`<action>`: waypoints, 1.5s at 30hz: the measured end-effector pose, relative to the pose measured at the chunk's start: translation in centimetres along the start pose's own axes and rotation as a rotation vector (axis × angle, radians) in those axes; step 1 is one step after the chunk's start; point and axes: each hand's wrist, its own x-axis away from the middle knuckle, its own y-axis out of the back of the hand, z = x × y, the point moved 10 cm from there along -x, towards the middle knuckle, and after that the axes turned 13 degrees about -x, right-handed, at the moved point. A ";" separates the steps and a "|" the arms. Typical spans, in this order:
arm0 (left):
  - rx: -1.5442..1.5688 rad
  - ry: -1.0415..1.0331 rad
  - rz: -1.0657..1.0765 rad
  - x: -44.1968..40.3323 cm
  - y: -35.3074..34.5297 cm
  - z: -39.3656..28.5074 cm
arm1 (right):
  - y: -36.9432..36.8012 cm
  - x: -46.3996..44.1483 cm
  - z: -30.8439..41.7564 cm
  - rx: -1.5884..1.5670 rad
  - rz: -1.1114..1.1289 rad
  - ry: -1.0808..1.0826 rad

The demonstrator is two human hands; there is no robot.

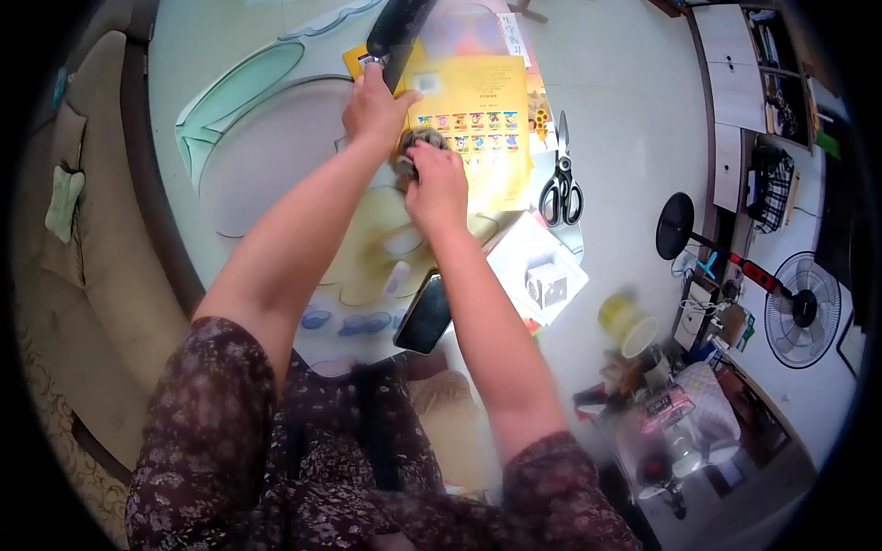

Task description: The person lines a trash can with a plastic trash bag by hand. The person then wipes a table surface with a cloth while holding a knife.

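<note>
At the table's far side, my left hand (pixel 369 108) has its fingers curled at the lower end of a long black object (pixel 397 32), with the thumb sticking out to the right. What kind of object it is I cannot make out. A yellow book (pixel 487 92) with rows of small coloured pictures lies beside that hand. Over the book's left edge, my right hand (pixel 439 184) is closed on a crumpled grey-brown wad (pixel 421 142), partly covered by the fingers. Black-handled scissors (pixel 562 179) lie right of the book.
Nearer me on the table (pixel 276 165) are a black phone (pixel 424 312), under my right forearm, and a white printed sheet (pixel 542 266). A yellow bin (pixel 628 323) stands on the floor to the right, with a fan (pixel 802 309) beyond. A sofa (pixel 119 230) runs along the left.
</note>
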 end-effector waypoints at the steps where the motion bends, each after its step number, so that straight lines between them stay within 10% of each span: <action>1: 0.000 -0.003 -0.006 0.0 0.1 -0.1 | -0.2 0.6 0.1 0.017 0.050 -0.016; 15: -0.006 0.007 0.064 -0.1 -0.2 -0.2 | 0.1 8.4 0.3 0.153 0.394 -0.150; 24: 0.000 0.008 0.042 -0.5 -0.5 0.1 | 8.5 2.1 -1.5 -0.262 -0.157 -0.291; 28: -0.029 0.020 0.065 -0.3 -0.3 -0.1 | 1.8 1.1 2.1 -0.042 0.145 0.086; 45: 0.019 0.006 0.070 -0.5 -1.0 0.4 | 1.1 9.8 0.1 -0.116 0.107 -0.388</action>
